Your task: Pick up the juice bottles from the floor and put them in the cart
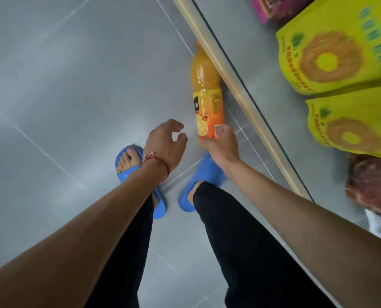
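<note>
Juice bottle, orange with a yellow-orange label, stretched out over the grey tiled floor just beside a pale rail, cap end pointing away. Resting on the tiles or raised off them: cannot tell. Right hand gripping the bottle's base end, thumb on the label, fingers curled beneath. Left hand near but apart from the bottle, fingers loosely curled, holding nothing; red string bracelet at the wrist. Blue slippers below both hands. Yellow packages to the right, beyond the rail.

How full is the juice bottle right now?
Full, or nearly: orange liquid fills the juice bottle to its neck. The right hand grips its base.
</note>
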Demonstrator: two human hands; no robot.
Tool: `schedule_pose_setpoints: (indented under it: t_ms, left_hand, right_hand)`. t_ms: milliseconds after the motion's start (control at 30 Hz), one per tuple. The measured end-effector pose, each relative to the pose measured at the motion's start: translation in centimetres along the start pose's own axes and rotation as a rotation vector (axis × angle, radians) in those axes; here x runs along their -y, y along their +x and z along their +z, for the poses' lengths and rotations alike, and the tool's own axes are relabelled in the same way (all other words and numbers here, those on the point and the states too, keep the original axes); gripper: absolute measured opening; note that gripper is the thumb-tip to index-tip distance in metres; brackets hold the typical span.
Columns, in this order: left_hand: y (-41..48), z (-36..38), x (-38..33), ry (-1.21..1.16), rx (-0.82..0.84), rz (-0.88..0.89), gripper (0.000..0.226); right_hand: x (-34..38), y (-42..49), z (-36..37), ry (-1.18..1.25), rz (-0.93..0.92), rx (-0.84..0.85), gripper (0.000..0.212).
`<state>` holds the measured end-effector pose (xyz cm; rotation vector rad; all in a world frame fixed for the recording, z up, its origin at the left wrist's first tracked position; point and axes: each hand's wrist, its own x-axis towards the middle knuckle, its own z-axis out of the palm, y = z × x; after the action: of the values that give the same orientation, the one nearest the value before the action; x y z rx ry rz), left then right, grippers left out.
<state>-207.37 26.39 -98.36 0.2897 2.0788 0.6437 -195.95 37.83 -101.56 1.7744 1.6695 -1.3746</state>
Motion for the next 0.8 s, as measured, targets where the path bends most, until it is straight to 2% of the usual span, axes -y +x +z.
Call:
schedule_pose_setpoints:
  t_ms: [67,133,267,367,467,567,667,800]
  left_hand:
    - [3.1,1.4,1.3,0.034,0.021,0.021,0.026]
    - [6.0,2.5,2.3,0.089,0.039,0.043,0.03]
    - [11.1,4.7,3.3,0.184,0.087,0.095,0.038]
    - [13.8,5.8,3.3,0.147,0.09,0.064,0.048]
    - [15.0,6.3,3.0,0.083,0.112,0.032,0.068]
    - [15.6,6.5,2.6,0.03,0.125,0.033,0.084]
    - [16.2,6.5,2.0,-0.108,0.113,-0.007,0.085]
    - [17.6,6.6,0.8,-0.255,0.068,-0.058,0.088]
  right_hand:
    - [-0.9,3.0,1.1,-0.004,-0.025,-0.065,0.081]
    - [-1.5,5.9,1.7,-0.006,-0.036,-0.104,0.097]
    - [-1.9,11.0,2.1,-0.026,-0.047,-0.085,0.128]
    - [-1.9,13.4,2.6,-0.062,-0.064,-0.033,0.146]
    - [-2.3,14.1,3.1,-0.065,-0.095,-0.066,0.147]
    - [-2.8,13.9,4.0,-0.053,-0.115,-0.135,0.131]
    - [-2.6,13.8,4.8,-0.088,-0.138,-0.201,0.118]
    - [-3.2,13.4,5.2,-0.124,-0.182,-0.225,0.117]
